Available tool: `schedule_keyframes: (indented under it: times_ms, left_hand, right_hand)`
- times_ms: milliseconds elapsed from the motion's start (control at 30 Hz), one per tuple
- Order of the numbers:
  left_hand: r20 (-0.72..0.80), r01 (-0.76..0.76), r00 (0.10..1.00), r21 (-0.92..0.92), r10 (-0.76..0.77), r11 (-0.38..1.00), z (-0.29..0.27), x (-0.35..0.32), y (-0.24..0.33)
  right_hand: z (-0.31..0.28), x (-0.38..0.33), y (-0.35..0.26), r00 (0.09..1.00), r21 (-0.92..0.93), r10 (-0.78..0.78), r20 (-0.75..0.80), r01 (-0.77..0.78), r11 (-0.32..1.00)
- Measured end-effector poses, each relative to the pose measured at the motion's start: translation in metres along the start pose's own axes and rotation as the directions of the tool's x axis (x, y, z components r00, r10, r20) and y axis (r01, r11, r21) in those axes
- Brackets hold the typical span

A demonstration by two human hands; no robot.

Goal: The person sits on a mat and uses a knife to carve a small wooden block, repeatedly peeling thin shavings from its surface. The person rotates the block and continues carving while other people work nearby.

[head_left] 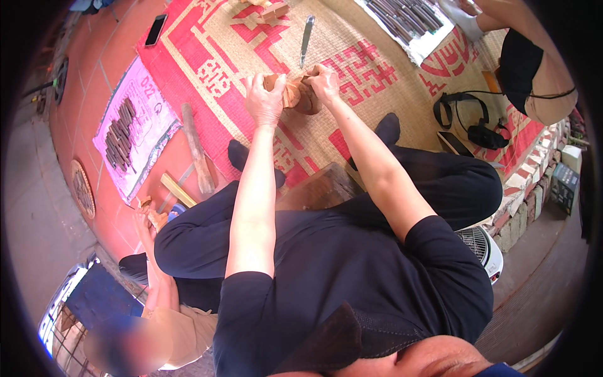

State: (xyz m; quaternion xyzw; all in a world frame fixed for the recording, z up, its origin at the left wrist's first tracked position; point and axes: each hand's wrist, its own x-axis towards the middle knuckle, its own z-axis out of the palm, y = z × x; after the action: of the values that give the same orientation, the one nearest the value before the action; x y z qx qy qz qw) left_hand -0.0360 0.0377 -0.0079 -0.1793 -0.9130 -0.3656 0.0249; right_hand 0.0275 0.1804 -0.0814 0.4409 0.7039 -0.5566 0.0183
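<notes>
Over the red/tan mat (352, 38), btwn both hands: brown carved wood pc (306, 103), long axis approx L–R, R end angled a bit twd wearer; can't tell which end's front. L hand (264, 100) grips its L end. R hand (324, 83) bent at upper R side, grip unclear. Slim metal tool (306, 41) just beyond, narrow end twd hands.

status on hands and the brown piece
Left hand holding brown piece, right hand at its edge. Slim metal tool on mat just beyond. Nothing visibly blocking.
</notes>
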Motion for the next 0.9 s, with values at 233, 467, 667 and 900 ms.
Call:
schedule_keyframes:
  times_ms: [233, 467, 667, 900]
  left_hand:
    - [-0.024, 0.028, 0.999, -0.027, -0.029, 0.999, 0.003, -0.001, -0.005]
    - [0.033, 0.0, 0.999, 0.04, -0.001, 0.999, 0.002, -0.002, 0.005]
    - [-0.029, 0.025, 0.999, -0.046, -0.026, 0.999, 0.004, 0.001, -0.007]
    - [-0.063, -0.004, 0.998, -0.029, 0.003, 1.0, 0.003, 0.001, -0.006]
  right_hand:
    - [0.017, -0.029, 0.012, 0.847, -0.259, -0.531, 0.043, 0.522, 0.812]
    - [0.013, -0.005, 0.005, 0.963, -0.083, -0.246, -0.109, 0.238, 0.968]
    - [0.005, -0.025, 0.017, 0.837, -0.196, -0.545, 0.052, 0.543, 0.816]
    - [0.009, -0.01, 0.001, 0.949, -0.273, -0.315, 0.003, 0.304, 0.913]
